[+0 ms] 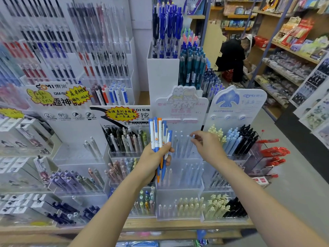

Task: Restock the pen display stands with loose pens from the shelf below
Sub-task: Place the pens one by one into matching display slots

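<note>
left hand (156, 155): a bundle of pens (160, 138) is gripped upright, fingers curled round the barrels; white, blue and one orange barrel are seen, clips up.
right hand (206, 147): one pale blue pen (192, 139) is pinched at its top between fingertips, held at the top tier of the clear acrylic stand (179, 186).
grip state: left grip is closed round the bundle; right grip is closed on the single pen.
pen location: the pinched pen is at the right of the stand's top tier, tip down; whether it is already seated in a slot cannot be told.
done so far: a few pale pens are seen in the top and middle tiers of that stand; lower tier is partly filled with pale yellow and pink pens.
left to do: judged early to midway; many slots in the top and middle tiers look unfilled and the bundle is not yet placed.
neighbouring stands: the stand with the bird card (231, 100) to the right and the dark-pen stand (124, 139) to the left look well stocked.
hidden or unclear: the shelf below is cut off by the bottom edge and arms; pale pens blur against clear acrylic, so slot count is unreadable; bundle count is uncertain.
</note>
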Demonstrator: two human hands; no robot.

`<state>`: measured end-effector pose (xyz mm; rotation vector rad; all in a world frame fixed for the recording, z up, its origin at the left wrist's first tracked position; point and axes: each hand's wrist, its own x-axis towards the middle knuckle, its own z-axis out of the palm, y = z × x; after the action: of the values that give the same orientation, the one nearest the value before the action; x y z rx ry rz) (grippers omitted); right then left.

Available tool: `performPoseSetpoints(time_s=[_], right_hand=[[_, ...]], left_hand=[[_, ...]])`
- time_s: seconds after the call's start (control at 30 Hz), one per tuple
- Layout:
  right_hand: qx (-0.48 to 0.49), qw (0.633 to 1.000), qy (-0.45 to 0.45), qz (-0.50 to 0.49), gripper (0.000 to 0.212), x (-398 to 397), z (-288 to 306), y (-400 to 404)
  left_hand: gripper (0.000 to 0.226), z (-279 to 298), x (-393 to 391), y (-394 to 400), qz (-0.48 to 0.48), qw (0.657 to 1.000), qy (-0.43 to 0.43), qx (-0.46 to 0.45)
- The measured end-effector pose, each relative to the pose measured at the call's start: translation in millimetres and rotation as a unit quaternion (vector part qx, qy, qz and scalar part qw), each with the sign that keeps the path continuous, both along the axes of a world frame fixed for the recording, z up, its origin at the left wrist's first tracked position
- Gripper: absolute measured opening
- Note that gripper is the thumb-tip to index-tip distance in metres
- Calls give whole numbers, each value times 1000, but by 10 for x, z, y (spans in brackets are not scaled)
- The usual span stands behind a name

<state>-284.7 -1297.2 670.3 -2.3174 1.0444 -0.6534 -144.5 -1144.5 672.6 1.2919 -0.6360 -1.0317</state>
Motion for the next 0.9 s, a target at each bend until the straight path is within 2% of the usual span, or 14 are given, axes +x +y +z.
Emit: performPoseSetpoints(time_s=[0.23,0.3,0.4,0.47,0.53,0.6,0.67,0.77,0.9], right_hand=[[28,1000,-8,11,24,-16,-22,-4],[54,998,2,13,34,-31,-6,30],[-7,1000,6,-2,49,-38,82,188],[-45,997,-52,20,38,49,251,424],[23,991,-103,85,19,271,501,737],[129,973,-99,165,8,584,734,1108],[186,951,-80,232,12,912,837,1486],[189,935,-68,293,21,1440,836,2067],[281,894,-55,346,19,2255,661,3082]], left_hand=[[17,29,-21,189,27,998,56,-18],[16,24,-5,276,38,997,66,-22],[15,7,48,446,47,996,71,-35],[14,21,86,587,57,995,73,-43],[10,75,148,759,79,993,70,-53],[10,150,274,985,106,992,50,-51],[15,203,474,1298,128,991,24,-38],[27,231,856,1929,170,985,-5,-16],[19,207,1379,3085,227,973,-39,-4]])
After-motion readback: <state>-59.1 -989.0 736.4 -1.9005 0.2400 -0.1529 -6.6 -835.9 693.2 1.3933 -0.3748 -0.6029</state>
